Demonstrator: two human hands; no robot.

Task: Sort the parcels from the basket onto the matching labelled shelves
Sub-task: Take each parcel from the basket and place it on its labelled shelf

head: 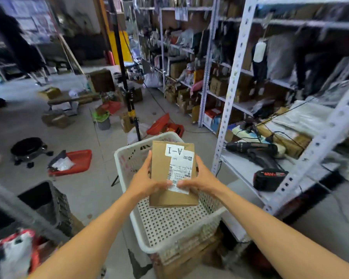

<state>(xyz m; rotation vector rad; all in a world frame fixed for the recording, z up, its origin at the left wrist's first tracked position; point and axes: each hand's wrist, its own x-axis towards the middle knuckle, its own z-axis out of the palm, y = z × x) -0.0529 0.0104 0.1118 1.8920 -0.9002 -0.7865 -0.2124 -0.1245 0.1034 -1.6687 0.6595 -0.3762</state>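
the left hand [144,181] was clamped on the left edge of a small cardboard box [172,174], fingers up its side and thumb pressed onto the top face near the shipping label. the box was held up above a white perforated basket [169,224], clear of its floor, and it carried a white tag [174,151] reading "a-1", upside down from where the holder stood. the right hand [199,181] gripped the opposite edge in the same way, thumb resting on the label's lower corner, so the box was squeezed between the two palms.

it looked like a light, stiff parcel: plain corrugated card, flat sides, no sag under the grip. i'd judge it easy to carry one-handed by pinching across the narrow width, though the glossy label might be a slicker spot than bare card, so the edges seemed the better hold. nothing showed whether the contents were fragile.

the basket looked empty beneath the box and sat on what seemed to be stacked cartons. to the left the pale concrete floor was littered with a red tray [73,163], a black wheeled stool and loose packaging. to the right stood grey metal shelves [228,109], crowded with parcels; the nearest shelf held a cordless drill [252,149] and a battery pack. no shelf labels could be read, being too blurred.
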